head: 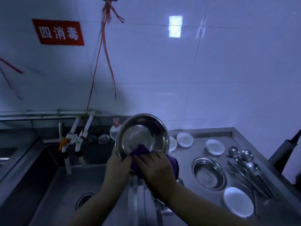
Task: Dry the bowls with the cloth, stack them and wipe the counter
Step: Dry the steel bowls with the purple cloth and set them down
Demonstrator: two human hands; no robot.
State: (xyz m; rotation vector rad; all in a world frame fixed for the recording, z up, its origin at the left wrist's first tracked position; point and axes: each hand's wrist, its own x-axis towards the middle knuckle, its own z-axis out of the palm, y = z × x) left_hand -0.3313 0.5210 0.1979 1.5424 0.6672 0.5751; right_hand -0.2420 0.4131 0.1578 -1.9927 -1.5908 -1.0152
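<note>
2 hands engaged: left hand (118, 167) grips steel bowl (142, 135) rim, tilted up just above both, right hand (156, 169) presses purple cloth (139, 150) inside; recommend full circular passes incl. rim.

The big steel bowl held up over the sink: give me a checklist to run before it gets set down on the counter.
1. Left hand grip on the rim of the large stainless steel bowl: ok.
2. Right hand presses the purple cloth inside the bowl: ok.
3. Bowl interior dry: cannot tell.
4. Smaller steel bowl on the steel counter upright, ready for stacking: ok.
5. White dishes and metal spoons apart from the stacking spot: ok.
6. Counter wiped: cannot tell.
</note>
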